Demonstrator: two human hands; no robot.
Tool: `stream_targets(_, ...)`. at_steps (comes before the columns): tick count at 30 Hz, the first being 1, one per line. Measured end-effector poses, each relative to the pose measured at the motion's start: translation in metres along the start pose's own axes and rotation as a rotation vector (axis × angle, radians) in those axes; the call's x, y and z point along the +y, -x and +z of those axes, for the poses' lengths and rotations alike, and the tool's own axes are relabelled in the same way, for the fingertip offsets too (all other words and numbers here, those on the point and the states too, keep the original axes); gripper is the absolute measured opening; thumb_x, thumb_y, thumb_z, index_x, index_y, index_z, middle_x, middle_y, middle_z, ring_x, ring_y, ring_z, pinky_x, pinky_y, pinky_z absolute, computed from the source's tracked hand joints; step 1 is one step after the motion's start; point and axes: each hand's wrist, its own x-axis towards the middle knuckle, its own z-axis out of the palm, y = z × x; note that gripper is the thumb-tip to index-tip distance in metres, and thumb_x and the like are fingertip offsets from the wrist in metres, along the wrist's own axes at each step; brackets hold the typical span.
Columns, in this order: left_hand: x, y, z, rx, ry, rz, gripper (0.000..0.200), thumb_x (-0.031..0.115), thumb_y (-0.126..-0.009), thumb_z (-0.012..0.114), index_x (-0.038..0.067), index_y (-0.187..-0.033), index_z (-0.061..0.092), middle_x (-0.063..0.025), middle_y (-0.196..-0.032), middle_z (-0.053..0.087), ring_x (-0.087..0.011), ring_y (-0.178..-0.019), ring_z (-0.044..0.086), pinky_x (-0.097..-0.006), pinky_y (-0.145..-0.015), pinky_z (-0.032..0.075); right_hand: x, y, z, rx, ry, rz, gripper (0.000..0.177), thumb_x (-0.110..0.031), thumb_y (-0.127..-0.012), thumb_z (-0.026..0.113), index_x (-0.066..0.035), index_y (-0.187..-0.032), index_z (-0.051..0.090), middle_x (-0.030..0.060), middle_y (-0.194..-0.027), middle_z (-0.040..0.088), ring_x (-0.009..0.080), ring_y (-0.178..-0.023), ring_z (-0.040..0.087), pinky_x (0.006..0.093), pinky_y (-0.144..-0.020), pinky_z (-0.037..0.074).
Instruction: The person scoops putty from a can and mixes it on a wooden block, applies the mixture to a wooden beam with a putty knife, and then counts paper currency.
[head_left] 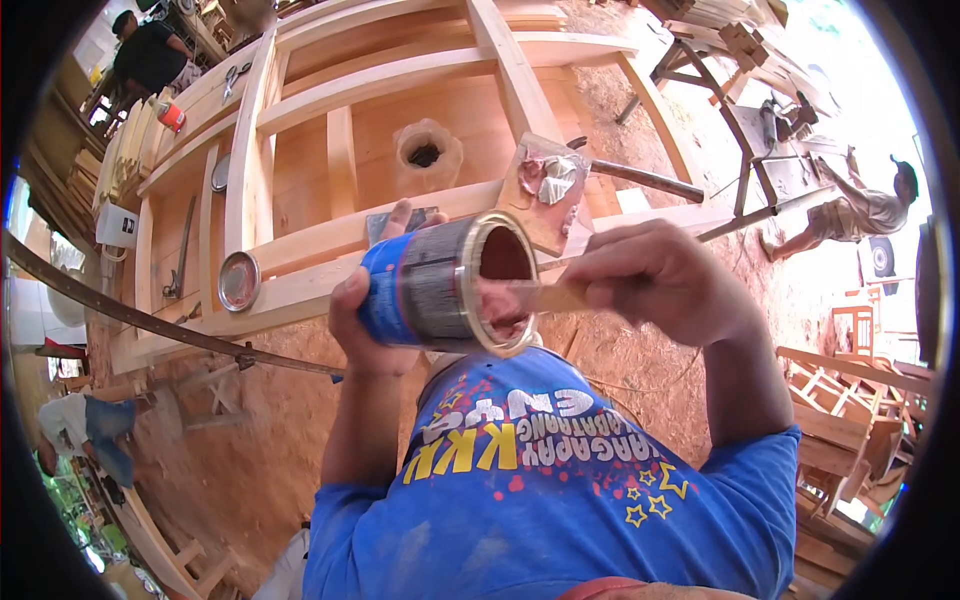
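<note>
My left hand (362,310) is wrapped round a blue and dark can (425,285), which lies tipped on its side with its open mouth facing right. Pinkish-red paste shows inside the can. My right hand (650,270), partly blurred, pinches a thin, light-coloured tool (562,296) whose far end reaches into the can's mouth, at the paste. Just beyond the can, a wooden board (540,205) with pink smears and a crumpled clear wrapper rests on the timber frame (310,232). A round metal lid (239,281) lies on the frame to the left.
Another round lid (220,173), a red can (171,116) and a white container (117,226) are at the left. A metal pipe (648,180) extends right of the board. People (150,55) are at the upper left, right (862,210) and lower left (90,425).
</note>
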Motion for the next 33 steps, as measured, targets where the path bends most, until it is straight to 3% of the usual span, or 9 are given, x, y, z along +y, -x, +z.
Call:
stream_targets(4,-0.002,0.007,0.0,0.02,0.043,0.062,0.099,0.062,-0.09,0.052,-0.004,-0.161,0.029,-0.0217,-0.16,0.044,-0.0345,-0.147,0.046,-0.0495,-0.124,0.036,-0.002,0.015,-0.03,0.089,0.084,0.061,0.016,0.002,-0.098,0.065,0.008,-0.111,0.072,0.007,-0.087,0.064,0.0085,-0.062,0.06,0.0225,-0.053,0.048)
stream_targets(5,-0.003,0.007,0.003,0.06,0.091,0.066,0.109,0.056,-0.086,0.061,-0.005,-0.163,0.015,-0.027,-0.157,0.044,-0.037,-0.146,0.047,-0.0494,-0.124,0.035,-0.007,0.016,-0.033,0.089,0.106,0.071,0.017,0.002,-0.098,0.065,0.008,-0.111,0.072,0.0073,-0.087,0.064,0.0086,-0.063,0.061,0.0228,-0.054,0.049)
stream_targets(8,-0.007,0.005,0.011,0.101,0.013,0.087,0.107,0.056,-0.087,0.062,-0.005,-0.163,0.017,-0.0272,-0.158,0.043,-0.037,-0.146,0.046,-0.0493,-0.124,0.035,-0.014,0.016,-0.041,0.062,0.175,0.035,0.017,0.004,-0.096,0.064,0.008,-0.112,0.072,0.0091,-0.09,0.066,0.0096,-0.065,0.062,0.0225,-0.056,0.051)
stream_targets(12,-0.017,0.011,0.001,0.044,0.164,0.078,0.083,0.052,-0.095,0.055,0.001,-0.159,0.039,-0.0178,-0.157,0.049,-0.0337,-0.146,0.047,-0.0508,-0.121,0.039,-0.008,0.018,-0.048,0.227,0.375,-0.156,0.018,0.0,-0.098,0.067,0.004,-0.114,0.074,0.0107,-0.091,0.069,0.019,-0.072,0.066,0.0319,-0.063,0.051)
stream_targets(14,-0.021,0.013,0.006,-0.085,0.159,0.166,0.078,0.049,-0.094,0.058,0.006,-0.158,0.042,-0.0167,-0.16,0.046,-0.0354,-0.148,0.044,-0.0541,-0.121,0.039,-0.007,0.017,-0.046,0.334,0.511,-0.123,0.018,0.001,-0.097,0.067,0.004,-0.114,0.074,0.0129,-0.093,0.07,0.0226,-0.074,0.067,0.0339,-0.065,0.052)
stream_targets(18,-0.031,0.019,0.004,0.039,0.283,-0.004,0.091,0.061,-0.094,0.05,-0.001,-0.159,0.037,-0.0176,-0.157,0.049,-0.0339,-0.146,0.046,-0.0491,-0.122,0.037,0.04,0.009,-0.012,0.423,0.654,-0.046,0.024,-0.001,-0.095,0.067,-0.004,-0.117,0.075,0.0138,-0.101,0.07,0.0312,-0.08,0.07,0.0418,-0.071,0.055)
stream_targets(23,-0.047,0.024,-0.006,-0.152,0.541,-0.064,0.07,0.058,-0.106,0.043,0.017,-0.163,0.035,-0.0096,-0.171,0.027,-0.0352,-0.159,0.023,-0.0622,-0.118,0.04,0.076,0.004,0.051,0.596,0.733,0.191,0.036,0.003,-0.091,0.063,-0.005,-0.125,0.072,0.0138,-0.11,0.062,0.0343,-0.09,0.067,0.0468,-0.081,0.055)
stream_targets(30,-0.029,0.029,-0.028,-0.123,0.492,-0.257,0.078,0.059,-0.103,0.037,0.007,-0.161,0.035,-0.0059,-0.166,0.038,-0.0331,-0.157,0.027,-0.0561,-0.125,0.035,0.085,-0.015,0.11,0.544,1.031,0.458,0.05,-0.003,-0.084,0.061,0.001,-0.133,0.064,0.0143,-0.123,0.054,0.0344,-0.106,0.057,0.0448,-0.089,0.053)
stream_targets(33,-0.014,0.029,-0.029,-0.056,0.277,-0.337,0.083,0.06,-0.1,0.04,0.006,-0.162,0.033,-0.0129,-0.167,0.036,-0.0361,-0.153,0.035,-0.0552,-0.123,0.036,0.071,-0.02,0.119,0.535,1.058,0.524,0.046,0.001,-0.084,0.06,0.003,-0.129,0.066,0.0142,-0.119,0.056,0.035,-0.103,0.058,0.0442,-0.089,0.054)
